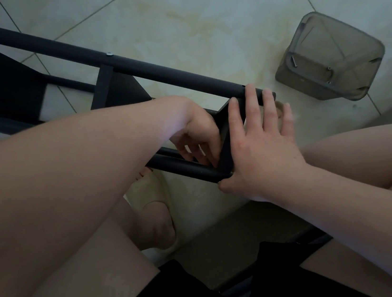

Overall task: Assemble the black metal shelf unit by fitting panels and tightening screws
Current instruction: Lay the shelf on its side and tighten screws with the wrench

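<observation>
The stiff black metal shelf frame (154,70), on the floor (196,11) from 10 o'clock to centre, is judged best taken by its tubes; right grip (261,144) is pressed flat, fingers straight, against it, left grip (198,135) curled, hold undetermined.

**Shelf unit: lying down, part-built**

Black metal shelf unit (129,65) lies on the tiled floor (196,11), running diagonally from top left to centre. Round upper tube (167,73) and lower tube (187,168), flat black panels (120,91) fitted between. End panel (226,139) sits at the tube ends. Silver screw (109,54) seated in the upper tube.
</observation>
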`<state>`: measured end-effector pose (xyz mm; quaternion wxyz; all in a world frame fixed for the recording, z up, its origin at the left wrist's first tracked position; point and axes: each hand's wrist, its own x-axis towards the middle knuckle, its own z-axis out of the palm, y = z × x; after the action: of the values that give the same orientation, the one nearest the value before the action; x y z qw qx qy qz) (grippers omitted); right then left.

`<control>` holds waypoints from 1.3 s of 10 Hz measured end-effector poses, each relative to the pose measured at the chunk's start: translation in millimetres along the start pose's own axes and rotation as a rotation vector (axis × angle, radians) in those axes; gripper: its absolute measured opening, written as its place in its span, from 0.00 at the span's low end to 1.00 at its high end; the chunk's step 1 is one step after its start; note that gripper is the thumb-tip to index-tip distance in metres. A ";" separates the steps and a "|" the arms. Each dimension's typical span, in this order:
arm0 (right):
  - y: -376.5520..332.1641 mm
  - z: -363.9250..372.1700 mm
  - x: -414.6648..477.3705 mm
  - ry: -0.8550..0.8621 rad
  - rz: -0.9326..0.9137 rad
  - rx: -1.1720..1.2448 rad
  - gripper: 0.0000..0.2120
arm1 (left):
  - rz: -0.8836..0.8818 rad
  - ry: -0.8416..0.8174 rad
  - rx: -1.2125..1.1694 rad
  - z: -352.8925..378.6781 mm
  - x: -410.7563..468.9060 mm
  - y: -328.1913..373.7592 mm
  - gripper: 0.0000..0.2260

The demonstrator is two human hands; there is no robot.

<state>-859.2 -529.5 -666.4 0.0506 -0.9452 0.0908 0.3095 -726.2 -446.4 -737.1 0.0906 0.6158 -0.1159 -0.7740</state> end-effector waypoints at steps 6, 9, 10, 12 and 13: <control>-1.7 -2.1 -0.4 -0.011 0.003 -0.003 0.65 | -0.020 0.008 -0.021 0.8 2.5 -3.0 0.12; -1.5 -1.6 -0.3 -0.006 0.000 0.004 0.66 | 0.023 0.003 -0.070 2.3 1.1 0.3 0.14; -1.4 -1.3 -0.4 -0.003 0.000 0.005 0.66 | 0.010 0.019 -0.039 2.3 2.3 -0.9 0.14; -1.7 -0.9 -0.2 -0.003 0.004 0.008 0.66 | 0.006 -0.001 -0.038 0.1 2.6 1.2 0.15; -1.6 -1.2 0.2 -0.010 0.004 0.009 0.66 | 0.013 -0.023 -0.055 0.1 2.3 0.9 0.14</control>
<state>-858.0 -528.1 -665.5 0.0545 -0.9432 0.0937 0.3139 -726.8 -447.9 -739.0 0.1111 0.6033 -0.0996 -0.7834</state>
